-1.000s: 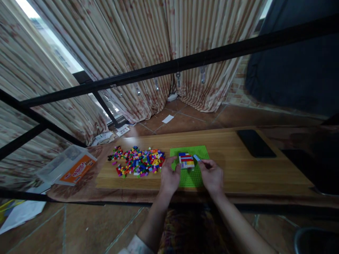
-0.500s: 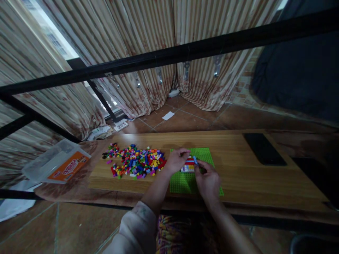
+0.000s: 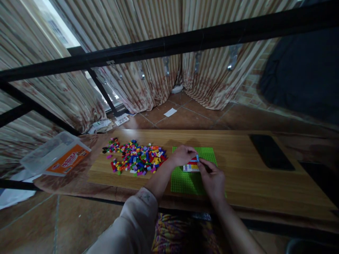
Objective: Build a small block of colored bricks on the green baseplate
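A green studded baseplate (image 3: 182, 185) lies on the wooden board, with a small block of building bricks (image 3: 191, 167) on it, layered in white, yellow, purple and red. At the block's right end is a light blue brick (image 3: 197, 158). My left hand (image 3: 183, 155) reaches over the block from the left, its fingers bent and closed, the tips at the blue brick's top. What lies between them is hidden. From the right, my right hand (image 3: 214, 180) pinches the blue brick between thumb and fingers.
Left of the baseplate spreads a pile of loose multicoloured bricks (image 3: 140, 158). A clear plastic box (image 3: 47, 151) with an orange label stands at the far left. Toward the right lies a flat black slab (image 3: 271, 151). A black rail (image 3: 148, 47) crosses beyond the wooden board (image 3: 238, 176).
My left hand has shifted right, its fingertips now over the blue brick. My right hand stays at the block's right end. The whole view has moved slightly.
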Action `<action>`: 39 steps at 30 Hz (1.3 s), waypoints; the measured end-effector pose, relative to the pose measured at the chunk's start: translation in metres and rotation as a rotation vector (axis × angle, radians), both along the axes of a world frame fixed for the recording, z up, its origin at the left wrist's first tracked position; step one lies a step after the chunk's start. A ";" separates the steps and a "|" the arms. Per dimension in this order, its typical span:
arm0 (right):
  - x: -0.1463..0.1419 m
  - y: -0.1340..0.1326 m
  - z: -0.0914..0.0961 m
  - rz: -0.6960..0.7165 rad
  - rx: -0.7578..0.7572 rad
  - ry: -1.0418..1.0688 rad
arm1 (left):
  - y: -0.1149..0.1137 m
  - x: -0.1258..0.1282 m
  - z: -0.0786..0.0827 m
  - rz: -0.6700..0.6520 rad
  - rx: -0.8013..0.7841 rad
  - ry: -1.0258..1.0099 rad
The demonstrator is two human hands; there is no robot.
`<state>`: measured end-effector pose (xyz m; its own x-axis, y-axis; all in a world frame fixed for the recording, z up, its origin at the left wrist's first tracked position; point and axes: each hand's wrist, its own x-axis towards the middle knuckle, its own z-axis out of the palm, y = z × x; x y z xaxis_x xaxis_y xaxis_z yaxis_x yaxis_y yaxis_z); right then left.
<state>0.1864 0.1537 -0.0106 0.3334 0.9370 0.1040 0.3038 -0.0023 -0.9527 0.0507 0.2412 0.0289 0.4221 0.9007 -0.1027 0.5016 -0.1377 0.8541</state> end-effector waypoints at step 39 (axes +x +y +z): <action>0.012 0.019 0.004 0.059 -0.208 0.253 | 0.002 0.015 0.008 0.172 -0.145 0.252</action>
<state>0.1984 0.1729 -0.0071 0.2688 0.9480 -0.1704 0.0631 -0.1939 -0.9790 0.0657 0.2436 0.0366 0.2100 0.9248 -0.3174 0.7051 0.0816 0.7044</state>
